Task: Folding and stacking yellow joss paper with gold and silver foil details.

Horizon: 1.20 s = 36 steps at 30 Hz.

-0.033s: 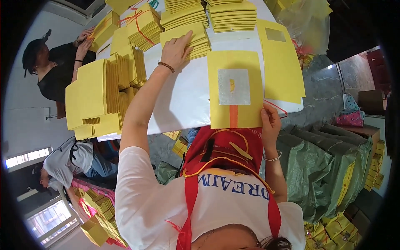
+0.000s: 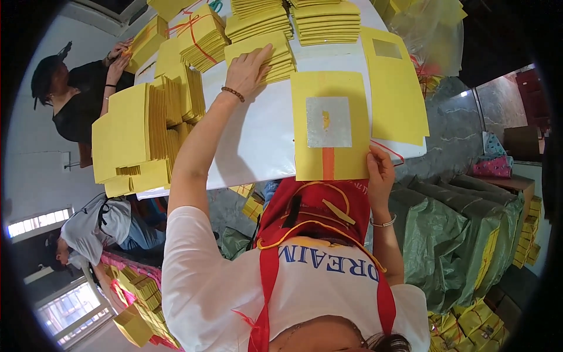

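Yellow panel (image 2: 331,124), long axis near-to-far, orange stripe (image 2: 328,164) at worktop's (image 2: 264,135) near edge; right fingers (image 2: 383,158) grasping side; left fingers (image 2: 261,57) released, atop stack (image 2: 280,46).

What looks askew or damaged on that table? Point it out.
The left-hand yellow stack at the table's near corner looks untidy: its bundles sit offset, not squared up. I see no spill; the yellow paper at the right hand looks undamaged.

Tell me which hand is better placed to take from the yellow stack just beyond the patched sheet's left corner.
Left, most likely: the left hand rests on that yellow stack, while the right hand is farther off, at the right edge of the patched sheet.
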Available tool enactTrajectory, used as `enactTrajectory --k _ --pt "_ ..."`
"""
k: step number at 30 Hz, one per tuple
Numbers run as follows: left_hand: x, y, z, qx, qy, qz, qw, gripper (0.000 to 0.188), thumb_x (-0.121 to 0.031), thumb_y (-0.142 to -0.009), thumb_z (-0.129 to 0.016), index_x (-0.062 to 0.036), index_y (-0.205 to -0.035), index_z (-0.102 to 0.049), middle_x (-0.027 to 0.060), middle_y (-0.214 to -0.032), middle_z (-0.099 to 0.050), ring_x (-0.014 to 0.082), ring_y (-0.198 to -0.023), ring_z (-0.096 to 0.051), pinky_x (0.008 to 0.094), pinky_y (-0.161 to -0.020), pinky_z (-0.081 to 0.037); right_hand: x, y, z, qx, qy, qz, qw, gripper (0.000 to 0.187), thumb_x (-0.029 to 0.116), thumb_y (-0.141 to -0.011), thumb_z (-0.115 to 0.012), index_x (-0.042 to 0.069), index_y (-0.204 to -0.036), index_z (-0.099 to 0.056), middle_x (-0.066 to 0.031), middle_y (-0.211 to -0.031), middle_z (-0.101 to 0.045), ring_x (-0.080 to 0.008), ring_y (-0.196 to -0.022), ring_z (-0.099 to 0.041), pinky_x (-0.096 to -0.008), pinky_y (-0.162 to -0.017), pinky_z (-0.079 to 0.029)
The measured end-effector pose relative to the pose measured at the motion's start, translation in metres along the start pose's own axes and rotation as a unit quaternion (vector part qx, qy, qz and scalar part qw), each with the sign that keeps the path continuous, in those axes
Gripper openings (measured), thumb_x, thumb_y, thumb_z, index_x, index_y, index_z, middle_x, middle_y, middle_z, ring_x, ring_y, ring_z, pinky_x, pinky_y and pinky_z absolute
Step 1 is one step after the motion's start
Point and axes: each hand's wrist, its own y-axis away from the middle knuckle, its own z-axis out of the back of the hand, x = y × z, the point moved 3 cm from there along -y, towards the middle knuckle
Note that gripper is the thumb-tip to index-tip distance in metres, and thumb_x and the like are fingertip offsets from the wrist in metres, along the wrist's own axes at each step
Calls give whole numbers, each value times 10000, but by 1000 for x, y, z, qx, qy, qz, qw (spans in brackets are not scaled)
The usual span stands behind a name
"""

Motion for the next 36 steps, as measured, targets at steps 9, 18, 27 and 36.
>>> enactTrajectory --k 9,18,27,36 --pt "3 -3 8 56 4 -25 998 676 -336 -812 -609 -184 -1394 -300 109 -1143 -542 282 -996 -507 402 -796 -421 -1 0 0 6 15 8 1000 178 53 -886 -546 7 -1053 -590 -13 -906 -554 -79 -809 -506 -211 -722 -413" --pt "10 -10 4 59 67 14 996 741 -223 -744 -607 -114 -1397 -274 127 -889 -626 314 -778 -558 406 -690 -471 -4 3 1 29 -6 -17 999 199 79 -925 -512 5 -1102 -565 -31 -1027 -587 -86 -930 -529 -224 -826 -418" --pt "13 -17 11 73 97 54 991 583 -223 -767 -590 -121 -1298 -375 111 -781 -618 299 -781 -554 401 -703 -475 4 2 -2 6 -22 -10 1000 191 77 -915 -526 -5 -1082 -572 -30 -984 -591 -84 -885 -531 -218 -793 -423" --pt "10 -1 -2 41 41 -16 998 573 -279 -775 -620 -144 -1292 -411 91 -1068 -567 276 -970 -507 384 -825 -400 0 4 -2 7 -46 -1 999 199 55 -925 -499 -14 -1101 -561 -53 -1054 -591 -96 -950 -545 -234 -838 -434"
